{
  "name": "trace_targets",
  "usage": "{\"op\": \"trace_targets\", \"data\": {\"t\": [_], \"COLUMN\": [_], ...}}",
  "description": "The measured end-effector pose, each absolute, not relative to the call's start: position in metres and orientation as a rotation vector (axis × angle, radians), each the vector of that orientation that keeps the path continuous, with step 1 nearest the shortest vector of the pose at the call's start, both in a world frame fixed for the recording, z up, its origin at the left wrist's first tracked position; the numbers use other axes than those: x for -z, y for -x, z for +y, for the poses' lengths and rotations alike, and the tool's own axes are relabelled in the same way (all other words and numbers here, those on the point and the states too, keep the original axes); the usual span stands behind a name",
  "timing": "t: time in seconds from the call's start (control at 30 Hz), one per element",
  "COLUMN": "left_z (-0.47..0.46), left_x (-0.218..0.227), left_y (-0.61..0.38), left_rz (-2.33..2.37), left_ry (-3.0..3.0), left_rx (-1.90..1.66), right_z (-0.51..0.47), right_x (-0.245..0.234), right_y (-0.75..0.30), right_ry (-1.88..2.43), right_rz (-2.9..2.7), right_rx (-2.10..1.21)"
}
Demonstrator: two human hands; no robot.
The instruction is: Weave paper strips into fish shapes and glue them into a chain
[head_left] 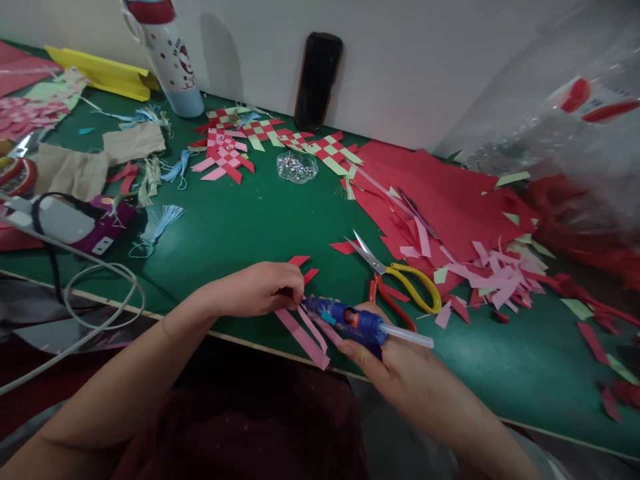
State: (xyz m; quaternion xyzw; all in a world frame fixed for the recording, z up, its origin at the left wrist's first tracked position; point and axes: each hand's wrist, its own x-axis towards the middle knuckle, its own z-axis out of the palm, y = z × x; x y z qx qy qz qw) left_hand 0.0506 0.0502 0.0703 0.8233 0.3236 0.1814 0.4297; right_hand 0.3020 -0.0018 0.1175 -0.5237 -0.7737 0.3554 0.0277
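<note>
My left hand (260, 290) pinches red and pink paper strips (305, 330) near the front edge of the green table (250, 220). The pink strips hang over that edge toward me. My right hand (400, 370) grips a blue glue gun (350, 321), its nozzle pointing left at the strips by my left fingers. A clear glue stick (407, 335) pokes out of the gun's back end.
Yellow-handled scissors (400, 273) lie just beyond the gun. Red paper sheets (445, 193) and pink scraps (490, 273) fill the right. Woven paper fish (225, 157), a dish of googly eyes (297, 166), a phone (317, 80) and a bottle (173, 60) stand behind. Cables (100, 293) lie left.
</note>
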Motion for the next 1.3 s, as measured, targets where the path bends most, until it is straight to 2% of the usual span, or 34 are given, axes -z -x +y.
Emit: {"op": "trace_targets", "data": {"t": [0.27, 0.43, 0.67, 0.87, 1.1, 1.2, 1.3], "left_z": [0.050, 0.049, 0.047, 0.043, 0.030, 0.026, 0.025], "left_x": [-0.073, -0.076, -0.071, -0.073, -0.071, -0.063, -0.055], "left_y": [-0.051, -0.051, -0.053, -0.054, -0.050, -0.049, -0.047], "left_rz": [0.798, 0.840, 0.942, 0.950, 1.153, 1.210, 1.217], "left_ry": [-2.042, -1.997, -2.014, -2.096, -2.410, -2.519, -2.531], "left_rx": [-0.442, -0.398, -0.399, -0.501, -0.548, -0.516, -0.543], "right_z": [-0.003, -0.007, -0.021, -0.034, -0.046, -0.034, -0.020], "right_x": [-0.120, -0.118, -0.107, -0.106, -0.084, -0.080, -0.078], "right_y": [-0.310, -0.328, -0.368, -0.393, -0.416, -0.428, -0.449], "right_ry": [1.649, 1.727, 1.731, 1.783, 2.239, 2.406, 2.321], "right_rz": [-2.375, -2.227, -2.084, -1.867, -1.647, -1.627, -1.880], "right_rx": [-1.040, -1.181, -1.094, -0.785, 0.111, 0.117, 0.041]}}
